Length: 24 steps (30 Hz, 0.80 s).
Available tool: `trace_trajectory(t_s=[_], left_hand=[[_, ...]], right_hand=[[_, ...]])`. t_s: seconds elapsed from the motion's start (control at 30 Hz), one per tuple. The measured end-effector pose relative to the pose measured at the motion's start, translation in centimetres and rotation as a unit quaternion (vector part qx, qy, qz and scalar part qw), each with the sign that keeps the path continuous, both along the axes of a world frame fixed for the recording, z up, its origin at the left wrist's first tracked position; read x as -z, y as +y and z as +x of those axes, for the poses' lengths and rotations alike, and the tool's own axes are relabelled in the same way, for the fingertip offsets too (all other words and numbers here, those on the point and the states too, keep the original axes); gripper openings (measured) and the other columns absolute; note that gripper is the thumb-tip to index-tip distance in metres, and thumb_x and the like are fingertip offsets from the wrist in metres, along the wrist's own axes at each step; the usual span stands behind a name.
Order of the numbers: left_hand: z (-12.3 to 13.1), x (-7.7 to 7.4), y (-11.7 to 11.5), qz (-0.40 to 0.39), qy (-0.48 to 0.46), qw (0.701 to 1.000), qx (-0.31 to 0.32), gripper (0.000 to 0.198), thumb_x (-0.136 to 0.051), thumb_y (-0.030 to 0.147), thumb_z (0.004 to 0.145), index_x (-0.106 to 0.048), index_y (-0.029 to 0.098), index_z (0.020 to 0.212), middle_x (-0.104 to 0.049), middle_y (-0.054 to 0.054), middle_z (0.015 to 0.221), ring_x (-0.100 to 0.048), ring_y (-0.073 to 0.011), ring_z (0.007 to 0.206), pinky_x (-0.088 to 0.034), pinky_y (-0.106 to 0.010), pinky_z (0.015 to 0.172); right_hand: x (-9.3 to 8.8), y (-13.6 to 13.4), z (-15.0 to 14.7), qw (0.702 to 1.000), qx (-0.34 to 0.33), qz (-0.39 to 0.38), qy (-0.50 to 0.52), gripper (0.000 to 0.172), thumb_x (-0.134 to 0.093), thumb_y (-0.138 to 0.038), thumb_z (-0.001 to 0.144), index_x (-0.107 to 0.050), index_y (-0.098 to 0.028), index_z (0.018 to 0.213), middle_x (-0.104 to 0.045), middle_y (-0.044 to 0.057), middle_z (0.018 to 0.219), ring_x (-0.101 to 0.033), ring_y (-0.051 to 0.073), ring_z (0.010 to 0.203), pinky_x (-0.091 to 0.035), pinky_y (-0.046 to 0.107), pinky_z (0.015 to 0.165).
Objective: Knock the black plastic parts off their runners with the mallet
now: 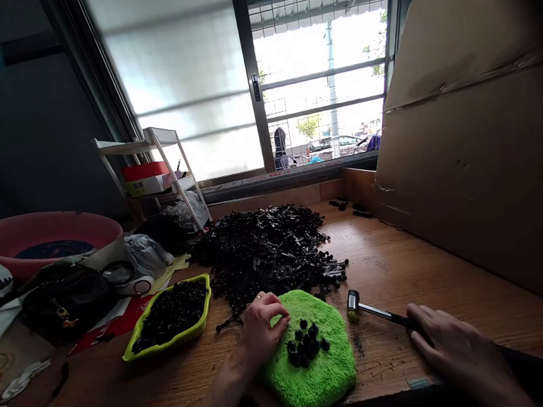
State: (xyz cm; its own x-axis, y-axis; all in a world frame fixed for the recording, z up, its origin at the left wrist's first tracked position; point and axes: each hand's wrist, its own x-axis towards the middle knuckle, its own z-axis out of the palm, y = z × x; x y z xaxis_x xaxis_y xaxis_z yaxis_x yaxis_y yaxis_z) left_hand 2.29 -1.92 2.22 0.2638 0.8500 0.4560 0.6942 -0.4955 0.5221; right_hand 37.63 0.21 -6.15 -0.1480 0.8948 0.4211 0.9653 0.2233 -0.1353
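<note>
My right hand (452, 343) is wrapped round the dark grip of a small hammer (380, 311), whose metal head with a yellowish face rests on the table to the right of the cloth. Over the left edge of a folded bright green cloth (326, 377), my left hand (262, 325) has its thumb and forefinger pressed together; what they hold, if anything, is hidden. Several small round black parts (306, 345) sit clustered on the cloth, just right of my left fingers. Behind it spreads a large heap of black plastic pieces (269, 246).
A yellow-green basket (206, 304) full of small black parts stands left of my left hand. Farther left are a black bag (69, 296), a pink basin (104, 227) and a white shelf rack (161, 136). A big cardboard sheet (468, 144) leans along the right side.
</note>
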Motion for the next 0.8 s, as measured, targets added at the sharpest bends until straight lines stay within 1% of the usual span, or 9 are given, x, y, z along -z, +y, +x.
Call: trace_trajectory(t_s=[0.07,0.17,0.23,0.33,0.47,0.57,0.67,0.73,0.8], left_hand=[[-0.4,0.0,-0.5,0.019,0.009,1.000,0.017,0.014,-0.054,0.017,0.079,-0.067,0.021,0.076,-0.060,-0.004,0.080,-0.051,-0.0179,0.082,-0.040,-0.031,0.077],[-0.9,-0.1,-2.0,0.029,-0.018,0.999,0.006,0.015,-0.051,0.020,0.082,-0.066,0.021,0.083,-0.058,-0.005,0.084,-0.051,-0.0179,0.085,-0.040,-0.032,0.080],[-1.0,-0.1,-3.1,0.006,-0.018,1.000,0.015,0.013,-0.053,0.023,0.082,-0.065,0.021,0.084,-0.057,-0.005,0.082,-0.051,-0.0178,0.083,-0.041,-0.031,0.078],[-1.1,0.5,-4.3,-0.027,-0.001,0.998,0.056,0.011,-0.055,0.022,0.080,-0.065,0.021,0.083,-0.057,-0.005,0.077,-0.051,-0.0172,0.079,-0.042,-0.031,0.076],[-1.5,1.7,-5.2,-0.032,-0.021,0.998,0.040,0.010,-0.052,0.016,0.079,-0.062,0.020,0.079,-0.057,-0.004,0.078,-0.052,-0.0163,0.079,-0.042,-0.030,0.077],[-2.1,2.1,-5.8,-0.033,-0.024,0.999,0.027,0.013,-0.050,0.012,0.078,-0.060,0.020,0.078,-0.057,-0.004,0.080,-0.053,-0.0161,0.079,-0.042,-0.028,0.076],[-3.0,2.1,-5.9,-0.030,-0.035,0.999,-0.012,0.014,-0.049,0.012,0.077,-0.060,0.020,0.081,-0.057,-0.004,0.083,-0.054,-0.0164,0.080,-0.043,-0.027,0.073],[-4.0,2.1,-5.5,-0.014,-0.049,0.996,-0.075,0.012,-0.047,0.015,0.080,-0.059,0.019,0.080,-0.058,-0.005,0.081,-0.055,-0.0164,0.078,-0.044,-0.026,0.070],[-5.5,2.0,-4.6,0.013,-0.044,0.987,-0.156,0.014,-0.044,0.020,0.083,-0.058,0.018,0.081,-0.059,-0.005,0.079,-0.056,-0.0169,0.075,-0.045,-0.027,0.068]], right_hand=[[0.2,0.1,0.1,1.000,-0.013,-0.005,-0.006,0.026,-0.034,-0.033,0.078,-0.052,-0.021,0.092,-0.056,0.004,0.083,-0.053,0.022,0.074,-0.037,0.034,0.061],[0.5,0.3,0.3,1.000,-0.019,-0.008,-0.008,0.026,-0.036,-0.033,0.079,-0.052,-0.020,0.095,-0.055,0.004,0.084,-0.053,0.023,0.074,-0.036,0.034,0.059],[0.7,0.3,0.4,1.000,-0.016,-0.006,-0.006,0.028,-0.036,-0.033,0.079,-0.052,-0.020,0.098,-0.056,0.004,0.086,-0.053,0.023,0.073,-0.036,0.035,0.059],[0.7,0.2,0.4,1.000,-0.010,0.001,-0.001,0.029,-0.035,-0.034,0.079,-0.052,-0.020,0.098,-0.055,0.005,0.084,-0.053,0.024,0.071,-0.037,0.035,0.058],[0.4,0.0,0.2,1.000,-0.015,0.004,0.003,0.023,-0.036,-0.034,0.079,-0.053,-0.022,0.089,-0.054,0.003,0.077,-0.053,0.023,0.067,-0.036,0.035,0.056],[0.6,0.1,0.4,1.000,-0.024,0.012,0.014,0.025,-0.036,-0.035,0.080,-0.052,-0.022,0.095,-0.056,0.005,0.083,-0.054,0.024,0.071,-0.037,0.036,0.058],[2.2,0.9,1.2,0.998,-0.042,0.022,0.030,0.023,-0.038,-0.036,0.081,-0.050,-0.026,0.097,-0.058,0.006,0.088,-0.055,0.024,0.074,-0.038,0.038,0.059],[3.8,1.7,2.0,0.997,-0.047,0.038,0.045,0.019,-0.038,-0.035,0.082,-0.050,-0.028,0.094,-0.059,0.008,0.091,-0.056,0.025,0.076,-0.039,0.039,0.060],[5.3,2.5,2.6,0.995,-0.046,0.053,0.066,0.019,-0.038,-0.037,0.083,-0.048,-0.030,0.096,-0.059,0.009,0.093,-0.056,0.025,0.079,-0.040,0.040,0.065]])
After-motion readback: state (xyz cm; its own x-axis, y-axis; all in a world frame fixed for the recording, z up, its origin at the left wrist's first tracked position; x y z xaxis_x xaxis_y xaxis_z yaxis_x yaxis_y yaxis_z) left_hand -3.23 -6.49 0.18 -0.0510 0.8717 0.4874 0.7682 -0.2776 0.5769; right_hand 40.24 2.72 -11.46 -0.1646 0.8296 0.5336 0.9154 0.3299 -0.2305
